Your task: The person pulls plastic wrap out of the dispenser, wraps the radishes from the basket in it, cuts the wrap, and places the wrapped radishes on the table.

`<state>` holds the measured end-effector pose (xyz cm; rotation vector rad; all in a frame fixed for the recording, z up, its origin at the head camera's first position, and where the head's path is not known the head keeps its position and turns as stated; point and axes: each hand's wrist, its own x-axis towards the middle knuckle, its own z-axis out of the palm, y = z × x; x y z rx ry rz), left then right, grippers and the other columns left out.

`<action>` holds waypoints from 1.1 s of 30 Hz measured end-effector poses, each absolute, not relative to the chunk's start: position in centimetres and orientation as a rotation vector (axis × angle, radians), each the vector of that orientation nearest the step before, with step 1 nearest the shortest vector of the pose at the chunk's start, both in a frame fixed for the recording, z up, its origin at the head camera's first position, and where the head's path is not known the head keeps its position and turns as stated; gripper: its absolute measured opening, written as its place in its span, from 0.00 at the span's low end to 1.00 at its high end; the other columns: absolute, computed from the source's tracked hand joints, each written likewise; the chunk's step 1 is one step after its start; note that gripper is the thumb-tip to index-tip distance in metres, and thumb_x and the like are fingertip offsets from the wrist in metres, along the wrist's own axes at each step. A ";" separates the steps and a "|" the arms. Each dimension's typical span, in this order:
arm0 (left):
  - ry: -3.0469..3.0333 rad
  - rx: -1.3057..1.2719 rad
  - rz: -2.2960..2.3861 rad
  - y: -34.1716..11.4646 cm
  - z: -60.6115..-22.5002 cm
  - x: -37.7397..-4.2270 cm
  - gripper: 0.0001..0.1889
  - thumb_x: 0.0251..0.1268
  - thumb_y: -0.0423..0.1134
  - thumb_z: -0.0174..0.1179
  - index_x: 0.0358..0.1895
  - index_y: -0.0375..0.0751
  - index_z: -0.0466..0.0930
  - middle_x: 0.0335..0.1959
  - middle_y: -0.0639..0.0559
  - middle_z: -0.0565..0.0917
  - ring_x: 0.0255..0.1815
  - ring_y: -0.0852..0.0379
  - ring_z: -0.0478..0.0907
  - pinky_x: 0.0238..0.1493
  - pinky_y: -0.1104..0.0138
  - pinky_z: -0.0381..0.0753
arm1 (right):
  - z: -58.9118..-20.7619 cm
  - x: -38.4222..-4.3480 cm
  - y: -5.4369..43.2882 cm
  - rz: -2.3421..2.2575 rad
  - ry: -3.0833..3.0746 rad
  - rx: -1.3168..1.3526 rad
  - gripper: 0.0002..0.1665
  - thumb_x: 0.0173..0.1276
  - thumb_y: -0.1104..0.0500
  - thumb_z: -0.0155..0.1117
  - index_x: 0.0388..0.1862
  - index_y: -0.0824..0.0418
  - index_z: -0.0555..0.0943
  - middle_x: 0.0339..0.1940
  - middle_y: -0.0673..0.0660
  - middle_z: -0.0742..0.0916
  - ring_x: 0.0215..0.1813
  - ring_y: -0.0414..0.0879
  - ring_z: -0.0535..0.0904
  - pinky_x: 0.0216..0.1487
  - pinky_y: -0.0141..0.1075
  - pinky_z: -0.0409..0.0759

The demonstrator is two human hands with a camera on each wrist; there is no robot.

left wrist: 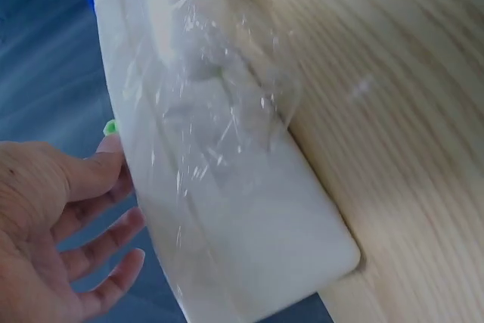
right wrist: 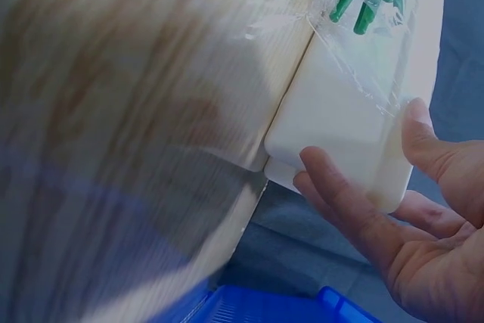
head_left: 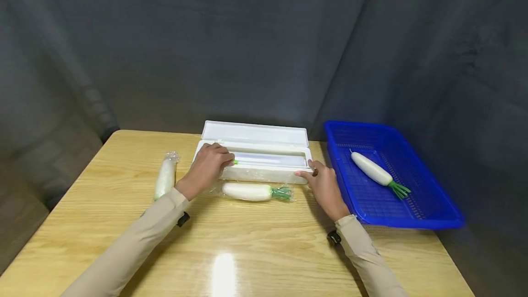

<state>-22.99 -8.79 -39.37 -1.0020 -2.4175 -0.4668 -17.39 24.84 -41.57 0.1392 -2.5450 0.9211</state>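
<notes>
A long white cling film dispenser box lies on the table with its lid tipped back and a film roll inside. At its left part my left hand pinches a small green slide cutter on the edge. My right hand grips the box's right end, thumb on one side and fingers about the corner. Clear film hangs over the front wall. Close in front lies a white radish with green stalks, in clear film. Left of my left hand lies another wrapped radish, partly hidden by the arm.
To the right stands a blue plastic basket with an unwrapped white radish in it. The wooden table runs back to a dark grey curtain.
</notes>
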 end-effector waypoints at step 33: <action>-2.322 -0.789 -0.103 -15.5 -39.4 -21.5 0.18 0.55 0.12 0.61 0.35 0.39 0.90 0.37 0.47 0.91 0.45 0.44 0.82 0.50 0.50 0.78 | -41.2 -17.3 25.6 0.944 -2.568 0.150 0.29 0.65 0.55 0.78 0.56 0.74 0.84 0.19 0.59 0.86 0.18 0.41 0.77 0.20 0.32 0.72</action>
